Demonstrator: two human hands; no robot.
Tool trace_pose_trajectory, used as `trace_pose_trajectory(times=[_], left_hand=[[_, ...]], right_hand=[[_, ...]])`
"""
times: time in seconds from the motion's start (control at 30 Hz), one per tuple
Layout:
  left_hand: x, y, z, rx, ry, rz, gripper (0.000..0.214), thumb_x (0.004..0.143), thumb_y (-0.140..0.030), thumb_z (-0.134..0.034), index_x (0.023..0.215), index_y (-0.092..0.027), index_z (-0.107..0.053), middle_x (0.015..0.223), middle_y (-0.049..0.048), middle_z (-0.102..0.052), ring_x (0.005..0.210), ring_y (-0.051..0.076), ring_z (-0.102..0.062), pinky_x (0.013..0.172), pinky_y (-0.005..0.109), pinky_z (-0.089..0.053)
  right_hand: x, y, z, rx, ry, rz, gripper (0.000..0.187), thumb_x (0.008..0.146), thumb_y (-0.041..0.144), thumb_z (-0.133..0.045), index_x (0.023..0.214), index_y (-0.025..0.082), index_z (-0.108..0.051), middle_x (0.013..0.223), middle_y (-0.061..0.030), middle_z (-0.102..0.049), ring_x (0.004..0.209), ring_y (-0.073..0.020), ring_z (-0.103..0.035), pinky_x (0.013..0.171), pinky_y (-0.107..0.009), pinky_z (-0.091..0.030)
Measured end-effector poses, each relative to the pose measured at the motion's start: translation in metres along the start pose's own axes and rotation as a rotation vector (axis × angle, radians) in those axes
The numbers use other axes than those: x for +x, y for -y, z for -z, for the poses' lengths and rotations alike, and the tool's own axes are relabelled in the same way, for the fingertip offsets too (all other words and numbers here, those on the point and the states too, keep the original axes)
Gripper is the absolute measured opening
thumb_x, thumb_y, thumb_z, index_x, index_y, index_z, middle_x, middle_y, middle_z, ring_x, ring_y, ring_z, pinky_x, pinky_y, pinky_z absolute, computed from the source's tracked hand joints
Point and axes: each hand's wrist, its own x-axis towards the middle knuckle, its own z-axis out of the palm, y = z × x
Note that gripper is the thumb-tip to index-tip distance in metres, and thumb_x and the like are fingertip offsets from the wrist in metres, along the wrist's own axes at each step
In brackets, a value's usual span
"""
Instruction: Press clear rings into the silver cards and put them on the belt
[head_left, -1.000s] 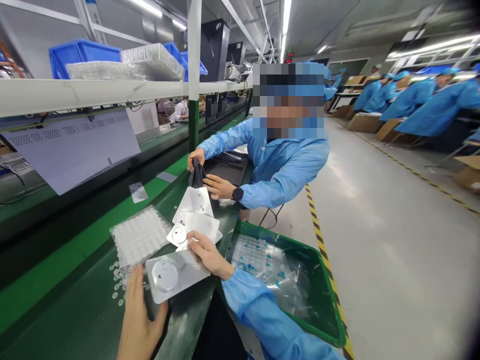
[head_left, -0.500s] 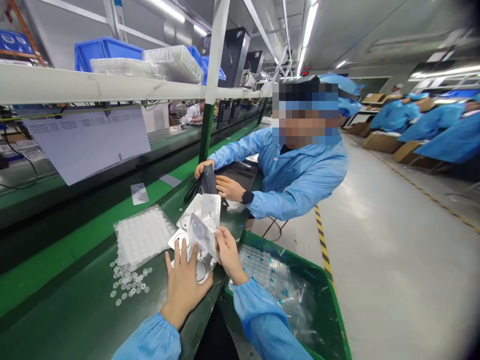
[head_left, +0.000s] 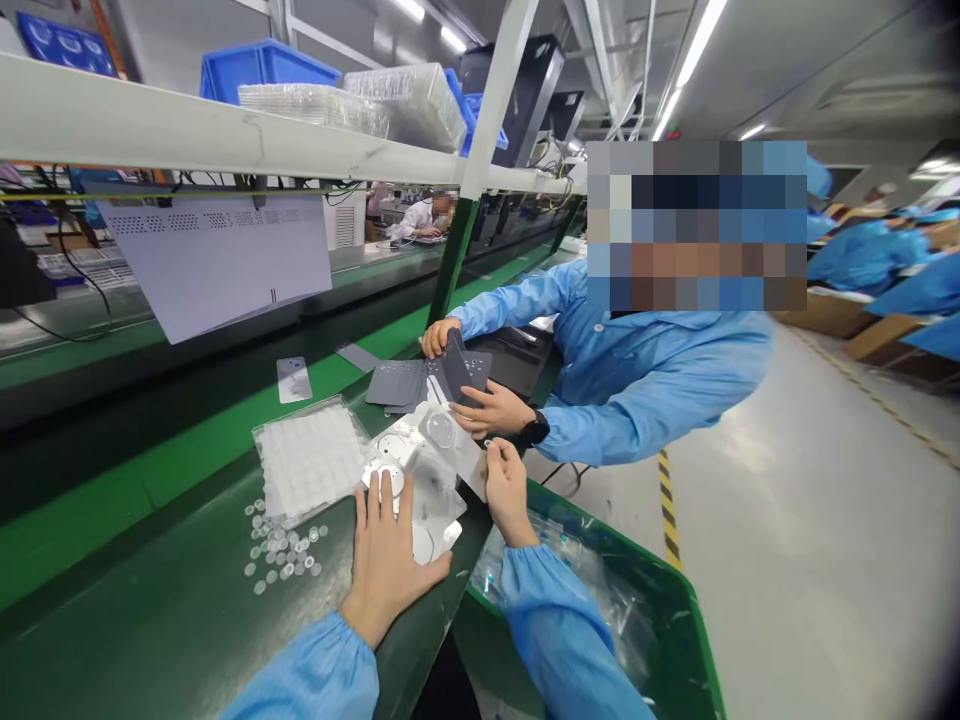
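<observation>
Now the right hand (head_left: 505,492) holds its plate (head_left: 450,448) flatter.

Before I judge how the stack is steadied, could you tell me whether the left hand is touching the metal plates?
Touching. The head view shows the left hand lying flat on the metal plates, fingers spread over them.

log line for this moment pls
left hand: flat on plate stack | right hand: pinching tilted plate | nearby: clear tray, loose discs
</observation>
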Motion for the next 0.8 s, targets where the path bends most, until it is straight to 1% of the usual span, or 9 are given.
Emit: trace_pose_trajectory(times=[0.1, 0.2, 0.33, 0.43, 0.5, 0.53, 0.6, 0.7, 0.8], left_hand=[[0.0, -0.002, 0.005, -0.086, 0.074, -0.028, 0.092, 0.078, -0.049, -0.072, 0.154, -0.007, -0.043, 0.16, 0.0251, -0.041, 0.151, 0.046, -0.031, 0.121, 0.062, -0.03], [0.002, -0.004, 0.013, -0.185, 0.161, -0.04, 0.084, 0.078, -0.037, -0.069, 0.152, -0.007, -0.044, 0.158, 0.0229, -0.046, 0.151, 0.041, -0.034, 0.12, 0.054, -0.037], [0.0, -0.005, 0.028, -0.29, 0.22, -0.115, 0.072, 0.075, -0.022, -0.063, 0.145, -0.016, -0.049, 0.146, 0.0163, -0.058, 0.142, 0.035, -0.047, 0.121, 0.053, -0.034], [-0.008, -0.009, 0.038, -0.228, 0.19, -0.079, 0.069, 0.075, -0.022, -0.065, 0.142, -0.017, -0.05, 0.147, 0.0178, -0.055, 0.142, 0.038, -0.045, 0.122, 0.058, -0.029], [-0.015, -0.012, 0.044, -0.107, 0.156, 0.037, 0.074, 0.08, -0.033, -0.07, 0.147, -0.011, -0.045, 0.151, 0.0248, -0.049, 0.143, 0.044, -0.041, 0.117, 0.065, -0.031], [-0.017, -0.013, 0.047, -0.055, 0.163, 0.1, 0.079, 0.082, -0.039, -0.072, 0.148, -0.008, -0.042, 0.149, 0.0273, -0.049, 0.14, 0.046, -0.043, 0.112, 0.065, -0.035], [-0.021, -0.014, 0.052, -0.026, 0.238, 0.183, 0.086, 0.082, -0.046, -0.077, 0.149, -0.006, -0.041, 0.137, 0.0263, -0.057, 0.125, 0.044, -0.053, 0.1, 0.059, -0.046], [-0.026, -0.006, 0.057, -0.162, 0.345, 0.196, 0.092, 0.079, -0.04, -0.082, 0.154, -0.011, -0.036, 0.128, 0.0194, -0.061, 0.115, 0.037, -0.058, 0.095, 0.049, -0.051], [-0.035, 0.005, 0.059, -0.343, 0.313, 0.229, 0.117, 0.076, -0.034, -0.085, 0.164, -0.018, -0.01, 0.136, 0.0194, -0.056, 0.123, 0.037, -0.057, 0.1, 0.048, -0.05]], right_hand=[[0.005, 0.001, -0.008, 0.001, 0.054, -0.004, 0.058, 0.083, 0.081, -0.054, 0.094, 0.024, -0.048, 0.053, 0.0112, -0.031, 0.043, -0.011, -0.027, 0.043, -0.026, -0.019], [-0.003, 0.003, -0.011, -0.02, 0.16, -0.021, 0.058, 0.082, 0.08, -0.056, 0.093, 0.024, -0.049, 0.051, 0.0112, -0.032, 0.042, -0.0107, -0.028, 0.043, -0.025, -0.02], [-0.022, 0.009, -0.003, -0.08, 0.33, -0.059, 0.057, 0.082, 0.08, -0.058, 0.093, 0.024, -0.052, 0.049, 0.0111, -0.033, 0.038, -0.0101, -0.026, 0.04, -0.026, -0.015], [-0.027, 0.015, 0.011, -0.126, 0.419, -0.063, 0.055, 0.084, 0.079, -0.056, 0.092, 0.024, -0.052, 0.048, 0.0112, -0.031, 0.037, -0.0102, -0.025, 0.04, -0.026, -0.014], [-0.023, 0.02, 0.021, -0.157, 0.452, -0.043, 0.053, 0.087, 0.079, -0.053, 0.091, 0.026, -0.049, 0.048, 0.0113, -0.03, 0.037, -0.0108, -0.026, 0.041, -0.027, -0.015], [-0.021, 0.023, 0.026, -0.175, 0.471, -0.028, 0.052, 0.088, 0.078, -0.051, 0.091, 0.026, -0.048, 0.049, 0.0112, -0.03, 0.038, -0.0113, -0.026, 0.041, -0.027, -0.016], [-0.015, 0.03, 0.034, -0.217, 0.539, 0.014, 0.047, 0.091, 0.073, -0.049, 0.092, 0.026, -0.048, 0.05, 0.0105, -0.031, 0.039, -0.0126, -0.029, 0.043, -0.027, -0.021], [-0.011, 0.042, 0.037, -0.293, 0.701, 0.1, 0.036, 0.095, 0.06, -0.053, 0.091, 0.025, -0.054, 0.054, 0.0067, -0.041, 0.046, -0.0153, -0.039, 0.05, -0.03, -0.031], [-0.017, 0.048, 0.031, -0.363, 0.832, 0.198, 0.025, 0.097, 0.048, -0.053, 0.091, 0.025, -0.058, 0.065, 0.0015, -0.054, 0.057, -0.0187, -0.049, 0.062, -0.033, -0.039]])
